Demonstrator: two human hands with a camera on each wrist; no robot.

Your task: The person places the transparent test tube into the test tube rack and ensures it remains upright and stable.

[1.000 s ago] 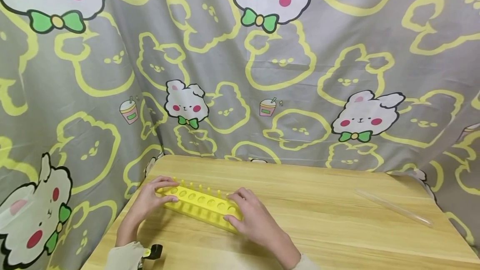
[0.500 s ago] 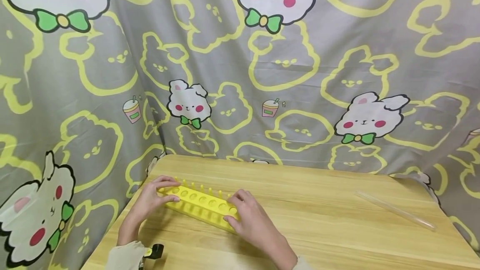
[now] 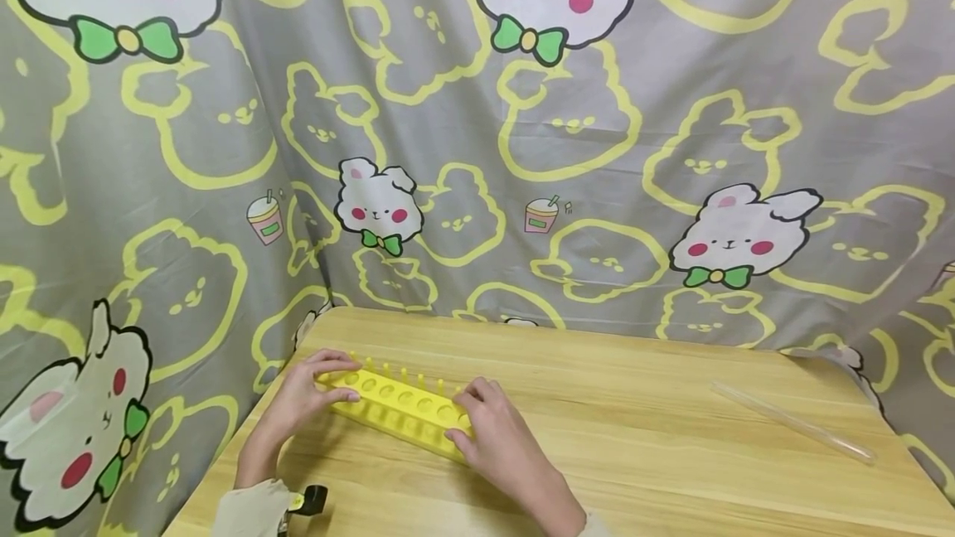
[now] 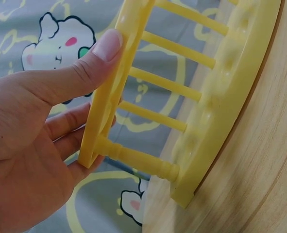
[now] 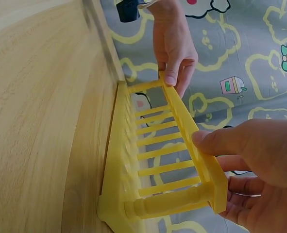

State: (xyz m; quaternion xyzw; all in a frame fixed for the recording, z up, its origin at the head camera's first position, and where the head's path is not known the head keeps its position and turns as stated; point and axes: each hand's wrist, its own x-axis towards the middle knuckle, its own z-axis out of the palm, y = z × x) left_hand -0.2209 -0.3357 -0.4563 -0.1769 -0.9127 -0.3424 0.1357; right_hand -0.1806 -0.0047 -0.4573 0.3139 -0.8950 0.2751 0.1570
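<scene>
A yellow plastic test tube rack (image 3: 388, 406) stands at the left of the table, set at a slant. It has a row of round holes in its top plate and thin pegs along the far side. My left hand (image 3: 294, 396) grips the top plate's left end, thumb on the near edge and fingers at the far side. At the other end, my right hand (image 3: 500, 433) holds the same plate between thumb and fingers. In the left wrist view the thumb presses on the rack (image 4: 235, 104) by its upper rail. The right wrist view shows both hands on the rack (image 5: 113, 160), its base at the tabletop.
A long clear tube (image 3: 794, 421) lies on the right part of the wooden table (image 3: 634, 471). A grey cartoon-print curtain (image 3: 462, 131) hangs behind and along the left side. A black wrist camera (image 3: 315, 500) sticks out from the left sleeve.
The head view has shifted slightly. Both hands keep their hold on the test tube rack, which stays in place.
</scene>
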